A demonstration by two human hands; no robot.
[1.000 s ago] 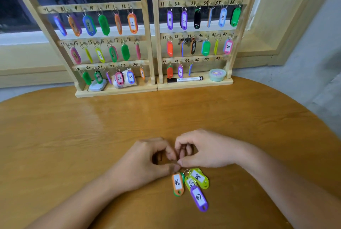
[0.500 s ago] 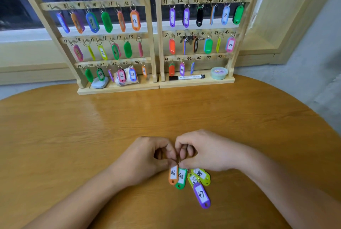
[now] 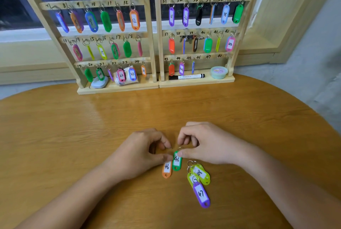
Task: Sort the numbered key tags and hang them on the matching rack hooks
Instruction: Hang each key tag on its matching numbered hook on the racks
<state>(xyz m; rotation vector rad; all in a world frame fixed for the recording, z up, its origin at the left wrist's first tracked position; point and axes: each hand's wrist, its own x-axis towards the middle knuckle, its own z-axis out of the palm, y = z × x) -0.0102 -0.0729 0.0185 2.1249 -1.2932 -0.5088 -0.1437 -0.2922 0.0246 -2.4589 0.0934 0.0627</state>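
Between the two hands, near the table's point(image 3: 73, 136) front edge, a green tag point(image 3: 176, 161) marked 46 sat side by side with an orange tag point(image 3: 167, 169), also marked 46. The right hand point(image 3: 206, 143) pinched the green tag at its ring end between thumb and curled fingers. The left hand point(image 3: 140, 153) pinched the top of the orange tag. Just to the right lay two overlapping yellow-green tags point(image 3: 203, 174), with a purple tag point(image 3: 201, 194) marked 47 over their lower end. At the table's far edge stood the wooden rack point(image 3: 149, 44), its numbered hooks carrying coloured tags. A black marker point(image 3: 186, 77) and a small tub point(image 3: 218, 71) rested on its base.
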